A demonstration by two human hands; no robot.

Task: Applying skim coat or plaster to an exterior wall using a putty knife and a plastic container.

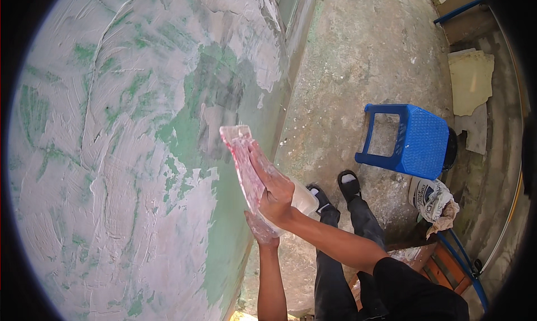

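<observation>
Rt hand point(275, 191) laid flat along a red-handled plastering trowel point(244, 163), fingers stretched up its blade, palm gripping it near the lower end; trowel sits under/left of the fingers, tilted, top edge touching the wall point(112, 153) approx mid-frame. Left hand point(260, 229) directly below the rt, coated in pale putty, closed round the bottom of a whitish flat board point(299, 200) that pokes out to the right behind the rt wrist; exact grip on it can't tell, partly hidden. Wall is green w/ grey-white skim coat in rough swipes, fills left half. Below: person's black trousers and black shoes point(335, 189) on concrete floor point(363, 58). Blue plastic stool point(411, 142) to the right, well apart from hands; white sack point(430, 198) w/ rag just beside it.
</observation>
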